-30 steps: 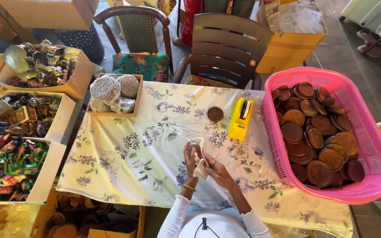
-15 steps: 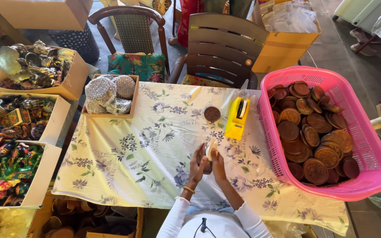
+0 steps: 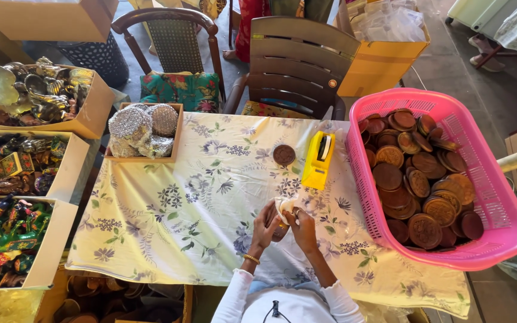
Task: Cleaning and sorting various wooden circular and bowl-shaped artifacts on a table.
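Both hands [image 3: 283, 222] shifted slightly, fingers pinching pale wrap [image 3: 285, 206] nr table [image 3: 169, 209] edge.

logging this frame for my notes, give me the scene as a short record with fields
left hand: grip on a small pale wrapped item, held over the table
right hand: grip on the same item
table: floral cloth
pink basket: right side, full of round brown discs
yellow tape dispenser: beside a single brown disc
cardboard boxes: left, painted figurines
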